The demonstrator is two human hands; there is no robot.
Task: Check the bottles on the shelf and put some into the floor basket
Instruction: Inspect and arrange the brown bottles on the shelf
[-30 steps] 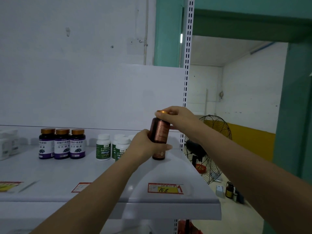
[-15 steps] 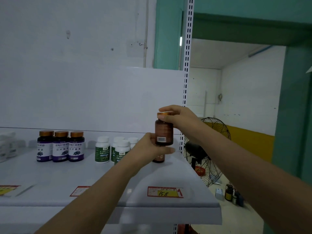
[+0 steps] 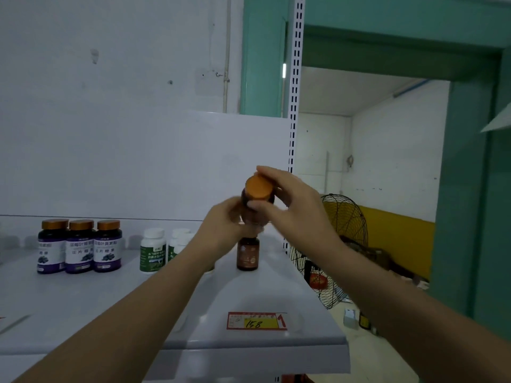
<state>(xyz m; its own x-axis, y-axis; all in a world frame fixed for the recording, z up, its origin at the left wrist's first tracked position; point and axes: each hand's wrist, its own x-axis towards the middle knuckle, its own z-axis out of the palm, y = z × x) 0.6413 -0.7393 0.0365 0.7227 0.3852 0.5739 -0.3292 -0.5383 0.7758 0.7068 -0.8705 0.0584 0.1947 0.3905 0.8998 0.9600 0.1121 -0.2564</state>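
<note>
A price tag marked 158 is seen at the near edge of the shelf. Above it a brown bottle is held aloft, orange cap tipped toward the camera, body gripped by the left hand, top pinched by the right hand. Just beyond, a second brown bottle is stood upright, white bottles and purple-labelled bottles ranged farther left.

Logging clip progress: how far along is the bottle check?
Done: nothing visible; basket unseen. In hand: left hand and right hand hold a tilted brown orange-capped bottle. Left, on the grey shelf: a second brown bottle, three purple-labelled bottles, white green-labelled bottles.
</note>
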